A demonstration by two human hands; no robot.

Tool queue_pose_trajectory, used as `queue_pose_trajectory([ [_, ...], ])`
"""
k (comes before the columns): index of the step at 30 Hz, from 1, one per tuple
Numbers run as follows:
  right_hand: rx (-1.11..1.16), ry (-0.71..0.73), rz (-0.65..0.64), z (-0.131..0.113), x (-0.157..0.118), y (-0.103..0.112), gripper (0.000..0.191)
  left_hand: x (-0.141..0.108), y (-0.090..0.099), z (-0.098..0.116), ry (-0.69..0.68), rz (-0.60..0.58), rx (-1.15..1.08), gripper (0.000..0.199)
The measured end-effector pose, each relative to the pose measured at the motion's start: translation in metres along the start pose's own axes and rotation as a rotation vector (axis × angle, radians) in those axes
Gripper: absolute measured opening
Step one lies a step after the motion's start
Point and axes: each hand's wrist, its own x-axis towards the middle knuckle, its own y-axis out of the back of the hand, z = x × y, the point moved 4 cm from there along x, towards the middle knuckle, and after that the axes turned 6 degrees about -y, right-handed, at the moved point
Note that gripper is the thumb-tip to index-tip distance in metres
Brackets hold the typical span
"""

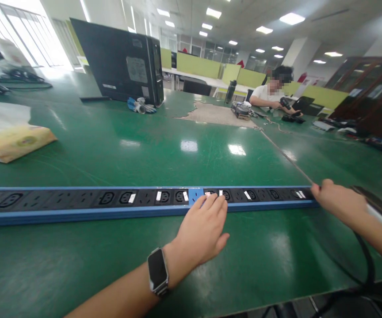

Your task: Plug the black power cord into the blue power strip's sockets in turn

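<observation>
Light, even pressure best steadies the power strip [149, 201] along the tabletop [78, 251]: the left hand [204, 225] rests open on it, gripping nothing; the right hand [338, 201] curls at its end, grip unclear.

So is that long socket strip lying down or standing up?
Lying down: the socket strip stretches along the green table, its sockets facing up.

One camera is looking from the wearer's head, facing forward and down across the tabletop [144, 161]. It is viewing the left hand [202, 227] and the right hand [340, 202] from close by, in the lower half, while a seated person [265, 95] is appearing well beyond and ceiling lights [292, 18] are showing along the top.
</observation>
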Motion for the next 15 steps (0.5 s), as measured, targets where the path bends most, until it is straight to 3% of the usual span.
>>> queue_pose_trajectory([
  [5,-0.003,-0.019,-0.013,0.000,0.000,0.001,0.070,-0.003,0.007,0.000,0.002,0.006,-0.005,0.070],
  [15,0.004,-0.048,0.018,0.002,-0.008,-0.004,0.072,0.000,0.004,-0.011,0.042,0.085,-0.126,0.049],
])
